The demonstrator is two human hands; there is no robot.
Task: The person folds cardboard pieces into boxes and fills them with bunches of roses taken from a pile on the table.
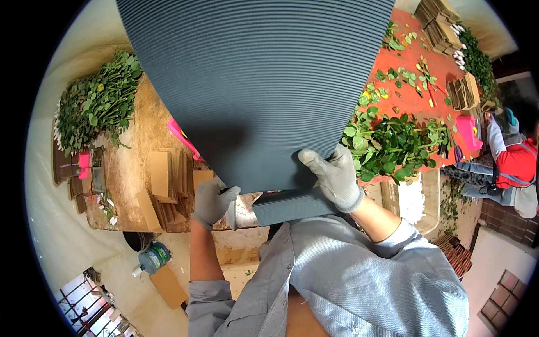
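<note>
Corrugated sheet (252, 95): one, dark grey, ribbed, large; raised above the worktops, held by its near end, ribbed face in view.
Left hand (214, 203): grey glove; fingers closed about the sheet's near left corner.
Right hand (337, 178): grey glove; thumb laid on the ribbed face, the other fingers partly hidden behind the right edge, pinching it.
Dark panel (297, 206): one, below the sheet's near edge, before the grey shirt (348, 264); whether a folded flap or separate piece, cannot tell.
Stage, as judged: sheet picked up and held in both hands; setting it down not yet done. Nothing lies on its visible face.
Brown worktop (126, 182): leafy bundle (101, 104) toward the far left corner; cardboard pieces (163, 177) at the near edge.
Red worktop (407, 104): leafy bunch (398, 143) along the near edge, uncovered; loose leaves scattered beyond; cardboard stack (441, 33) at the far right corner.
Co-worker (514, 163): one, in red, beside the right edge of the red worktop.
</note>
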